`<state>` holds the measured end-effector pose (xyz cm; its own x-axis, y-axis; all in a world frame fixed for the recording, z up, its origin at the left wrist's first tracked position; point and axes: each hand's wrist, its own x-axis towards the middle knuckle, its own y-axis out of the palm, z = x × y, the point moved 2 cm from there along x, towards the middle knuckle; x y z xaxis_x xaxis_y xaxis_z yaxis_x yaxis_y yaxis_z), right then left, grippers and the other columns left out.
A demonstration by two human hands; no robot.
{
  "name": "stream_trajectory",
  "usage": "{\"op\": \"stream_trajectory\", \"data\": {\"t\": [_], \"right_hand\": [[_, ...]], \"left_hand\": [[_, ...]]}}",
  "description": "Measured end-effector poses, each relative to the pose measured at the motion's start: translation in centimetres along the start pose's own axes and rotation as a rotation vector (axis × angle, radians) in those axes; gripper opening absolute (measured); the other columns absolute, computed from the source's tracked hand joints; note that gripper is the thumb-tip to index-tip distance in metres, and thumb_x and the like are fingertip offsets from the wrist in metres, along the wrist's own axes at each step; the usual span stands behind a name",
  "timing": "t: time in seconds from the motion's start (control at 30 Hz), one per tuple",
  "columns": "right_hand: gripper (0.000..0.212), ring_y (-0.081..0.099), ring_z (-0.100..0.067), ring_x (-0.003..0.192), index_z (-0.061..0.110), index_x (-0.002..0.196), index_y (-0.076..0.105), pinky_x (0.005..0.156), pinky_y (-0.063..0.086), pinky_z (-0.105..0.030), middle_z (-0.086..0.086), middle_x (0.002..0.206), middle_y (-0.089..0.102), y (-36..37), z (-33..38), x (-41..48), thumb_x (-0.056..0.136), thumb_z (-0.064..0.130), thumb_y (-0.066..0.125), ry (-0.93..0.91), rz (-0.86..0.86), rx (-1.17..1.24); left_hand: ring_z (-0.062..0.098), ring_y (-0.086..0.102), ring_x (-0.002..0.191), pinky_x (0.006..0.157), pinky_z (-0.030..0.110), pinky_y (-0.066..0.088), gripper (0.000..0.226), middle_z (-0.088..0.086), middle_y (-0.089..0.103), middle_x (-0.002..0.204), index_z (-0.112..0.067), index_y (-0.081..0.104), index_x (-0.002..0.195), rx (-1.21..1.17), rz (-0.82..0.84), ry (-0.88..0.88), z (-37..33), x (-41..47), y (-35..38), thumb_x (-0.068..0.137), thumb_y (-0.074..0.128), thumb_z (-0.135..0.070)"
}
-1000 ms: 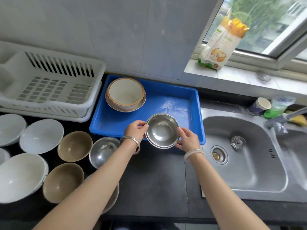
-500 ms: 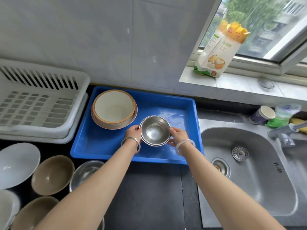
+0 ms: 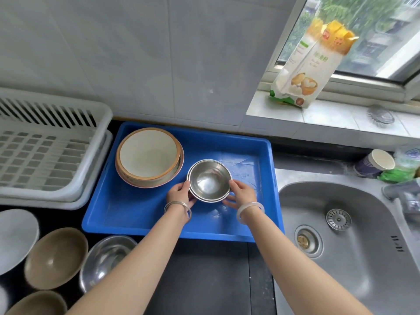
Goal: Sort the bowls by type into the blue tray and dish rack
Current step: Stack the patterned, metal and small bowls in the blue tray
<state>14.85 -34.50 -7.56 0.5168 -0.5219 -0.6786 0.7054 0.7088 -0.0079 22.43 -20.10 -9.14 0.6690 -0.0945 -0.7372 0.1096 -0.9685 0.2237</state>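
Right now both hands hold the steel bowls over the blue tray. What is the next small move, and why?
Probably lower the steel bowls onto the bare floor of the blue tray and let go. The left hand and right hand grip opposite rims, the stack sits inside the tray walls, just right of the orange-rimmed bowls, with open floor beneath.

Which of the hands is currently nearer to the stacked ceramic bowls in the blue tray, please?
Left. The left hand sits just below-right of the ceramic bowls; the right hand is beyond the steel bowls.
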Motion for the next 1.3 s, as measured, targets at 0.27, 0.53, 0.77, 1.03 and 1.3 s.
{"op": "stream_trajectory", "data": {"t": [0.27, 0.53, 0.77, 1.03, 1.3], "right_hand": [[0.027, 0.061, -0.021, 0.068, 0.007, 0.118, 0.056, 0.058, 0.056, -0.026, -0.012, 0.102, 0.058, 1.9, 2.4, 2.9, 0.094, 0.019, 0.051, -0.025, -0.011, 0.038], [0.023, 0.064, -0.028, 0.087, 0.006, 0.114, 0.057, 0.064, 0.054, -0.029, -0.018, 0.112, 0.061, 3.1, 3.5, 4.9, 0.094, 0.018, 0.051, -0.041, -0.031, 0.076], [0.025, 0.063, -0.027, 0.090, 0.007, 0.116, 0.056, 0.077, 0.053, -0.032, -0.015, 0.111, 0.060, 3.3, 3.3, 5.4, 0.095, 0.018, 0.050, -0.052, -0.019, 0.078], [0.040, 0.058, -0.024, 0.095, 0.016, 0.132, 0.048, 0.079, 0.054, -0.034, -0.008, 0.124, 0.055, 2.7, 3.6, 3.2, 0.095, 0.030, 0.047, -0.072, 0.038, -0.126], [0.017, 0.062, -0.017, 0.083, 0.019, 0.099, 0.057, 0.074, 0.048, -0.032, -0.001, 0.100, 0.062, 2.4, 2.0, -5.4, 0.095, 0.029, 0.044, -0.321, 0.136, -0.428]], "left_hand": [[0.020, 0.055, 0.105, 0.099, 0.030, 0.043, 0.021, 0.005, 0.063, 0.096, -0.004, 0.057, 0.112, -0.166, 0.101, 0.048, -0.4, 1.1, 2.0, 0.093, 0.051, -0.012], [0.026, 0.050, 0.123, 0.095, 0.030, 0.043, 0.036, 0.013, 0.056, 0.123, 0.001, 0.048, 0.128, -0.276, 0.074, 0.098, -1.4, 2.6, 3.7, 0.094, 0.048, -0.012], [0.027, 0.047, 0.127, 0.095, 0.033, 0.044, 0.040, 0.012, 0.050, 0.136, -0.004, 0.044, 0.134, -0.300, 0.049, 0.131, -1.7, 2.7, 4.3, 0.095, 0.046, -0.009], [0.020, 0.050, 0.102, 0.091, 0.026, 0.039, 0.035, 0.008, 0.055, 0.110, 0.008, 0.052, 0.124, -0.021, 0.026, 0.147, -1.4, 1.4, 3.2, 0.095, 0.045, -0.011], [0.018, 0.059, 0.108, 0.093, 0.026, 0.044, 0.034, 0.013, 0.061, 0.126, -0.006, 0.057, 0.123, 0.503, 0.023, 0.378, -2.5, -5.9, -3.0, 0.089, 0.055, -0.012]]}}
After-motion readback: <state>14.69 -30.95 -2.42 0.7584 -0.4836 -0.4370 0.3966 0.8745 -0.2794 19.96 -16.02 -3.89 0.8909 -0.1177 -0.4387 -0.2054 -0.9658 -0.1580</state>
